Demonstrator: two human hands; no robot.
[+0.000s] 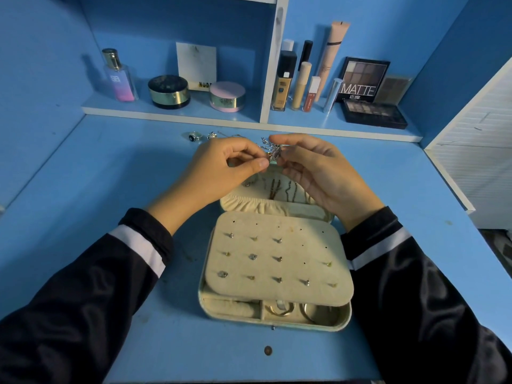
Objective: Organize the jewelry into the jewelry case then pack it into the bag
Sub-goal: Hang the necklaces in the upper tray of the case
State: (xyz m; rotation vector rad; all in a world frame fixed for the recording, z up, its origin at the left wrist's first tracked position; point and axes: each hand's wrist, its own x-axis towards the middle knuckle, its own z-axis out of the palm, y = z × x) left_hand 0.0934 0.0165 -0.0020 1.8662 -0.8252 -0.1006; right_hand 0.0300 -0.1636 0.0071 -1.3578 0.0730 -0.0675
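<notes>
Partly | case lid [304, 210] behind left hand [221, 173], right hand [318, 173] | silver piece [273, 151] blurred

One jewelry case [201, 300] is counted, lying open. Twelve stud earrings [252, 256] are pinned in its panel: three in the far row, four in the middle row and five in the near row. At least two gold hoops [279, 309] are seen in the tray beneath.

Two silver rings [194, 136] are counted on the desk, though the second is blurred. One tangled silver piece [273, 151] is pinched between two hands, the left hand [221, 167] and the right hand [318, 167].

On the shelf are counted:
- one perfume bottle [119, 76]
- two round jars [169, 91]
- one white card [196, 65]
- seven upright tubes and bottles [302, 84]
- three eyeshadow palettes [363, 79]
</notes>
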